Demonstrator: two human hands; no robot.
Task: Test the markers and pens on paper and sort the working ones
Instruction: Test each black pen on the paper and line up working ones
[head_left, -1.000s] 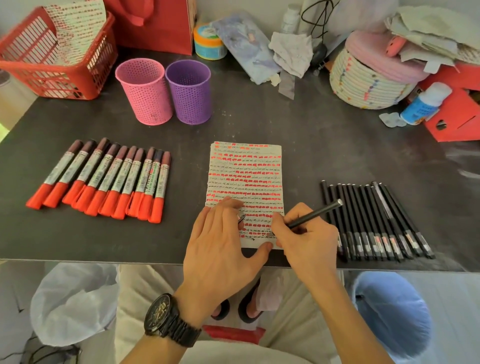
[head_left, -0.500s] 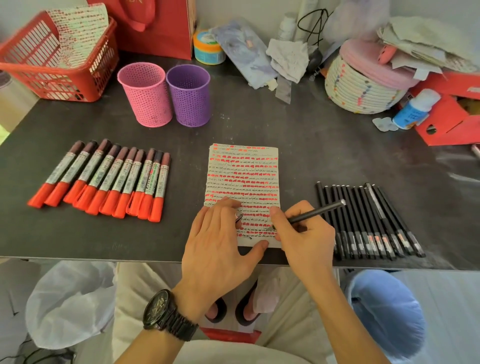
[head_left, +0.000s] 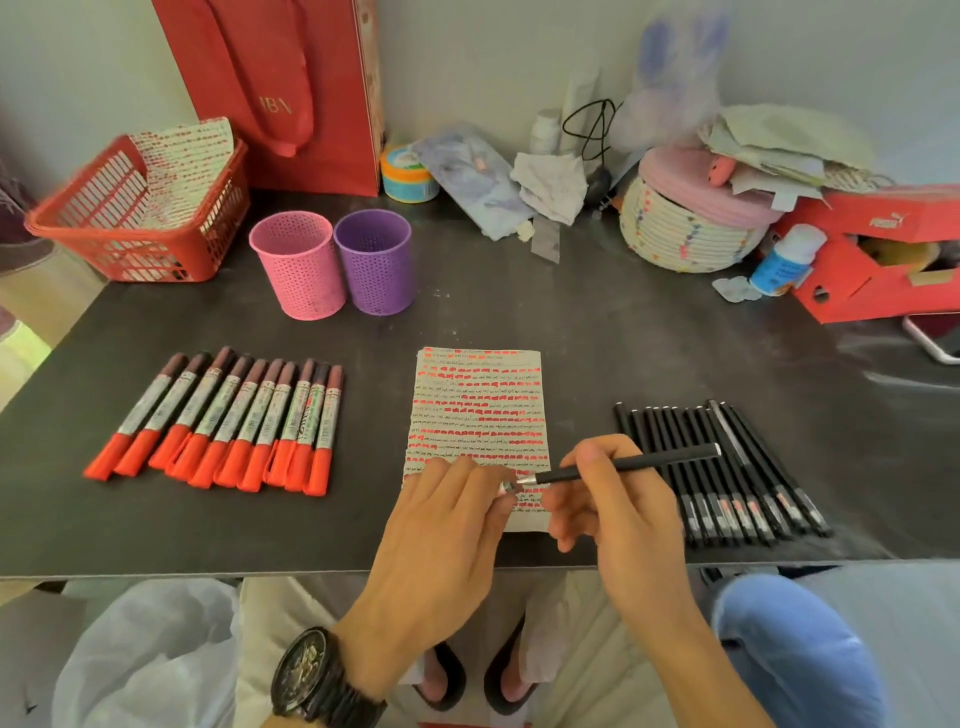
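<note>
The dark table (head_left: 597, 322) carries a row of red markers (head_left: 228, 421) on the left, the test paper (head_left: 478, 410) in the middle and a row of black pens (head_left: 727, 467) on the right. Behind stand a pink cup (head_left: 297, 265) and a purple cup (head_left: 375, 262).

The right hand (head_left: 618, 499) is closed around one black pen (head_left: 628, 464), lifted above the paper's lower edge. Its long axis runs almost left to right, the tip pointing left.

The left hand (head_left: 447, 525) pinches a small cap (head_left: 508, 487) exactly at that tip, so probably the cap goes back on along this axis.
</note>
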